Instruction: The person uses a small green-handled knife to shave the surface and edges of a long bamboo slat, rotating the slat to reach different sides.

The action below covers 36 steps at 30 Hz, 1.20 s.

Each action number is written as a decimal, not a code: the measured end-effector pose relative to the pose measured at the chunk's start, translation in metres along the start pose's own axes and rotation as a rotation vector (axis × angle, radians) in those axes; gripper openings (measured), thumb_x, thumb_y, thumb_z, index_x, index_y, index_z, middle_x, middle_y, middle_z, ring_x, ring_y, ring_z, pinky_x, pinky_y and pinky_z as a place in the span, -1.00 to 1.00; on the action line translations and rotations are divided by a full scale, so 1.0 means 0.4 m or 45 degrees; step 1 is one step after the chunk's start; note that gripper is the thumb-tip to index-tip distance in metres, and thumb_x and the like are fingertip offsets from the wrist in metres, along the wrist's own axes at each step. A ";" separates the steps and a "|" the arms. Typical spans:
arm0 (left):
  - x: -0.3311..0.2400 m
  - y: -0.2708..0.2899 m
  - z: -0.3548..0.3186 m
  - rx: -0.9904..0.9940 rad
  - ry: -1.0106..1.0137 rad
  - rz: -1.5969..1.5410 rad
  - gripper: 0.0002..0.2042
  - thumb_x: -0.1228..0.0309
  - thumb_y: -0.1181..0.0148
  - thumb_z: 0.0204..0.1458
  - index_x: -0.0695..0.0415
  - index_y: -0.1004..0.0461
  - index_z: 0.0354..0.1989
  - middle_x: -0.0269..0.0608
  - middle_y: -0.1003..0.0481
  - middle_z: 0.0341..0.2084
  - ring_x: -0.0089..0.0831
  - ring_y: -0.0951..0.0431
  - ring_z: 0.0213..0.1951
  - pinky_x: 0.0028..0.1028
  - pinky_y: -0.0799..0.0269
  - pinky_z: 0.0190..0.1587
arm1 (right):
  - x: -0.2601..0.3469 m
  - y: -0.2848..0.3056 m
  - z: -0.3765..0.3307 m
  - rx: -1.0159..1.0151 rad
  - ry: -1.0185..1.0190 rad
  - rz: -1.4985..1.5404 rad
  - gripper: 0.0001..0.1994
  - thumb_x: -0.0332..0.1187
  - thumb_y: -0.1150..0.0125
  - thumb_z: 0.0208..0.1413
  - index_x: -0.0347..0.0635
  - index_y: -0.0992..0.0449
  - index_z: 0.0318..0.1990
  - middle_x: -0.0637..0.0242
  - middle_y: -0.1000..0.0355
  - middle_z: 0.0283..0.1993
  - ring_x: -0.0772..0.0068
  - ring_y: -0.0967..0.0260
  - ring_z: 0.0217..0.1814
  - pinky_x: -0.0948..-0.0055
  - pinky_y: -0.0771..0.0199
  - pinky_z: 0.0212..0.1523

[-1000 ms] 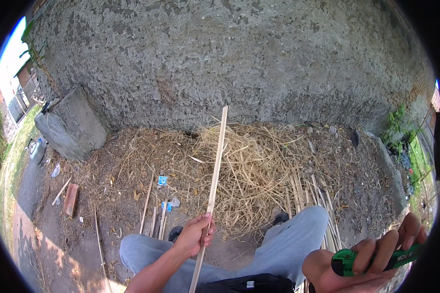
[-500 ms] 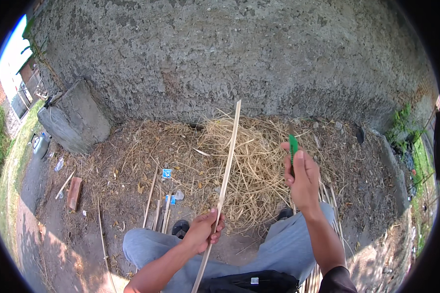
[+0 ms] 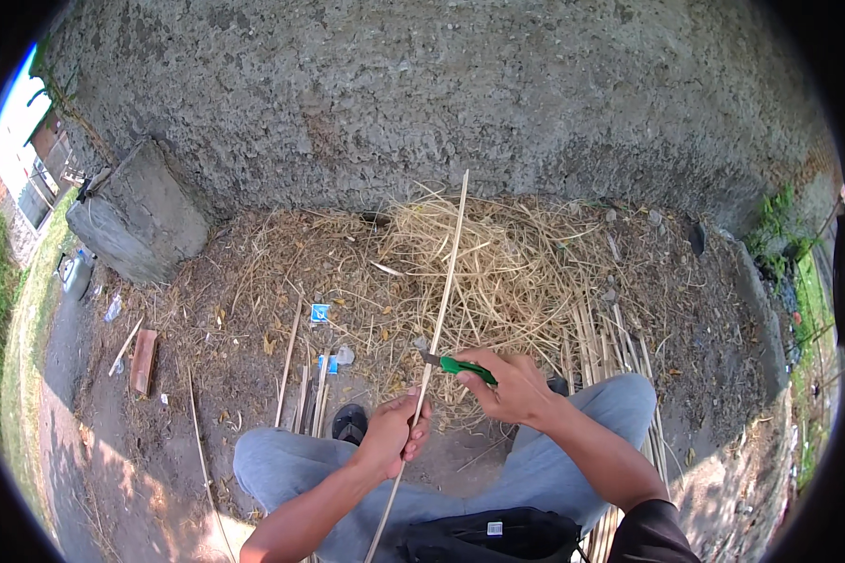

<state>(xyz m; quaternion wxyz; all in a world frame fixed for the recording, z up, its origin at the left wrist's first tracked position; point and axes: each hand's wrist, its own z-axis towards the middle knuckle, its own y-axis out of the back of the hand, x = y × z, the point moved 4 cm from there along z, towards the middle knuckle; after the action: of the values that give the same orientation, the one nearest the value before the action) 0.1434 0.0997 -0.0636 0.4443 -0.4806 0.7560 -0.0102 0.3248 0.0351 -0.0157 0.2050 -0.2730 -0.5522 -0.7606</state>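
Our left hand point(image 3: 391, 434) pinches the strip point(image 3: 452, 266) — steadying it, we judge | right hand point(image 3: 516, 388) clasps green knife point(image 3: 466, 367), blade at strip

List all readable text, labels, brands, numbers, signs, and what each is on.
None can be read clearly.
Blue-and-white packet on the ground: white mark, too small to read.
Second blue packet: too small to read.
White label on black fabric: print too small.
Green knife in the right hand: no legible lettering.
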 end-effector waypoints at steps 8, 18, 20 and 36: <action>-0.006 -0.019 -0.035 -0.025 0.018 0.125 -0.65 0.14 0.22 0.34 0.09 -0.24 -0.44 -0.43 -0.12 -0.77 -0.63 -0.03 -0.81 -0.55 0.07 -0.78 | -0.006 -0.022 -0.030 -0.245 0.306 0.223 -0.86 -0.33 -0.31 0.09 -0.14 -0.57 -0.24 0.22 -0.58 -0.33 0.18 -0.45 -0.61 0.32 -0.41 -0.64; 0.017 0.006 -0.066 -0.136 0.086 0.253 -0.72 0.19 0.20 0.25 0.07 -0.23 -0.44 -0.48 -0.09 -0.78 -0.67 -0.01 -0.79 -0.55 0.15 -0.76 | 0.018 -0.042 -0.068 -0.287 0.221 0.009 -0.87 -0.36 -0.39 -0.01 -0.13 -0.64 -0.29 0.32 -0.58 -0.41 0.31 -0.50 -0.57 0.43 -0.39 -0.64; 0.021 0.014 -0.067 -0.149 0.094 0.259 -0.72 0.18 0.19 0.25 0.07 -0.24 -0.44 -0.48 -0.09 -0.77 -0.68 -0.01 -0.79 -0.55 0.15 -0.76 | 0.020 -0.049 -0.069 -0.309 0.216 -0.005 -0.88 -0.34 -0.39 -0.01 -0.08 -0.64 -0.30 0.36 -0.57 -0.42 0.33 -0.48 -0.60 0.43 -0.37 -0.66; 0.024 0.051 -0.070 -0.231 0.111 0.296 -0.69 0.14 0.20 0.28 0.04 -0.23 -0.46 -0.48 -0.10 -0.78 -0.68 0.00 -0.80 -0.55 0.16 -0.77 | -0.001 -0.098 -0.047 -0.338 0.190 -0.040 -0.86 -0.28 -0.39 -0.01 0.03 -0.66 -0.26 0.42 -0.54 -0.47 0.38 -0.39 -0.67 0.39 -0.29 -0.72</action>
<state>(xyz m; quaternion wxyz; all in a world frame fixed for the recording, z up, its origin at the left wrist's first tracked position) 0.1082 0.0922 -0.0621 0.3641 -0.4271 0.8229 0.0887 0.2976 0.0293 -0.0489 0.1956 -0.2319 -0.4344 -0.8481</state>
